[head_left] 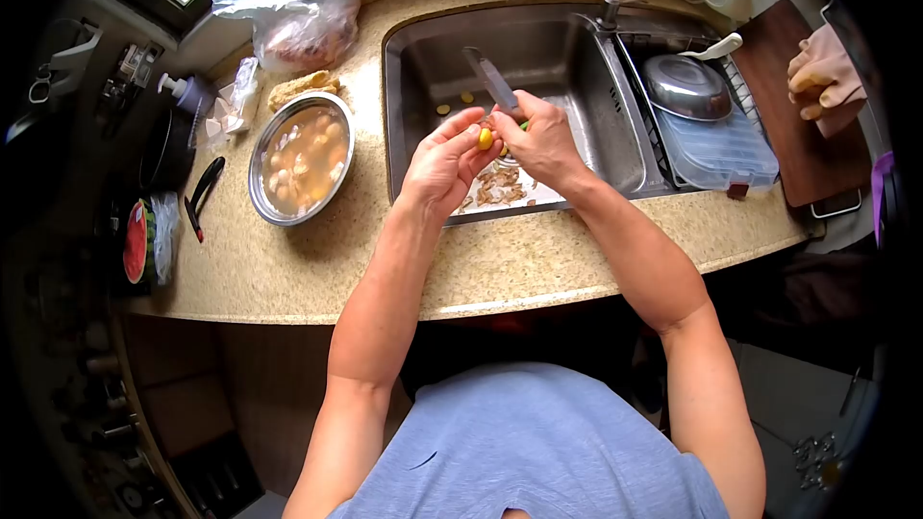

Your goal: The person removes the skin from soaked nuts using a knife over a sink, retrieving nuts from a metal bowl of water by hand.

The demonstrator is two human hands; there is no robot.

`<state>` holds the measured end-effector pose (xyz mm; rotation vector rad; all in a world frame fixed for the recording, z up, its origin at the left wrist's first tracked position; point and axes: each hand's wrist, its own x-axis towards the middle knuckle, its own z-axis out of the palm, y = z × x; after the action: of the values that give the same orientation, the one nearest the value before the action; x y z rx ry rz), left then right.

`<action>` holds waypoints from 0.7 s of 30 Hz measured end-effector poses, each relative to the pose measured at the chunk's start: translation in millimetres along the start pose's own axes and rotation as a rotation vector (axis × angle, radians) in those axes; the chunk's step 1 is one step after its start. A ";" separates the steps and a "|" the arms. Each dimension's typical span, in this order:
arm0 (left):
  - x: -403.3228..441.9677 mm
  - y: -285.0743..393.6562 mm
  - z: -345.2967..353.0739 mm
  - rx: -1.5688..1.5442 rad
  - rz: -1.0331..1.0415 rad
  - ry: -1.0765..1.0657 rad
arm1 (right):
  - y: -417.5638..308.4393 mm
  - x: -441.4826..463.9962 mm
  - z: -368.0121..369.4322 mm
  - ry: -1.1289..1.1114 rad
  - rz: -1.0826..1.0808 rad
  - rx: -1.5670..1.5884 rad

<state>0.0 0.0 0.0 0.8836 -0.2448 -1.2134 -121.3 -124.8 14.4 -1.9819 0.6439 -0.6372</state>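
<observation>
Over the sink [601, 149], my left hand [444, 165] pinches a small, rounded yellow piece [486, 138] in its fingertips. My right hand [540, 139] is wrapped round a knife [495, 84], whose blade points up and away from me. A bit of green shows between the right fingers, perhaps the handle. Both hands meet at the yellow piece. Brown peelings [502, 186] lie below them on a pale surface at the sink's near side. To the left, a metal bowl [261, 204] on the counter holds cloudy water with pale, rounded pieces in it.
Left on the counter [317, 274] are a black-handled tool [205, 189], a clear plastic bag [306, 14] and a cut watermelon [137, 242]. Right of the sink stand a dish rack with a metal lid [687, 86] and clear container [719, 146], a brown board [803, 154] and rubber gloves [827, 75].
</observation>
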 end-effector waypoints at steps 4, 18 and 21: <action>-3.1 3.6 3.5 0.111 0.219 -0.009 | -3.6 3.2 -0.4 0.013 -0.029 0.262; -6.8 12.3 -2.0 0.190 0.139 0.130 | 12.0 11.2 -12.2 0.071 -0.009 -0.027; 0.0 18.0 -2.5 0.184 0.173 0.288 | 11.3 18.2 -14.2 0.053 0.051 -0.005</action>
<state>14.2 2.5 11.1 1.1602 -0.1977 -0.9008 -119.4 -150.5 13.9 -1.9524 0.7271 -0.6596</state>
